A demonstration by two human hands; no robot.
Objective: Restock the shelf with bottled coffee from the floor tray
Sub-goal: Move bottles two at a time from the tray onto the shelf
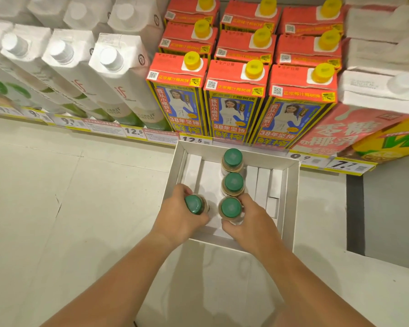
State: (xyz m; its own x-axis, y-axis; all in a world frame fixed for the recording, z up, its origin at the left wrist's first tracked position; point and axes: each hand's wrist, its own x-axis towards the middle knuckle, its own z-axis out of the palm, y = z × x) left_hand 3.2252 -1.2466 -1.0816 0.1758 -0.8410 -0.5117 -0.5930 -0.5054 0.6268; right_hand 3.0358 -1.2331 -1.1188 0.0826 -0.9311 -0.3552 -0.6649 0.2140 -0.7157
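- The left hand (177, 215) is curled round a bottle (193, 204) inside the tray (291, 201).
- The right hand (250, 220), just beside the left, grips a second bottle (230, 207).
- A third bottle (233, 182) and a fourth bottle (232, 159) stand in line just beyond the right hand.
- Cartons (234, 109) fill the shelf (132, 132) beyond both hands.

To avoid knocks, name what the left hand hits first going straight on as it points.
Probably the middle green-capped bottle in the tray: the left hand, holding the near-left bottle, points diagonally toward it. Depth unclear.
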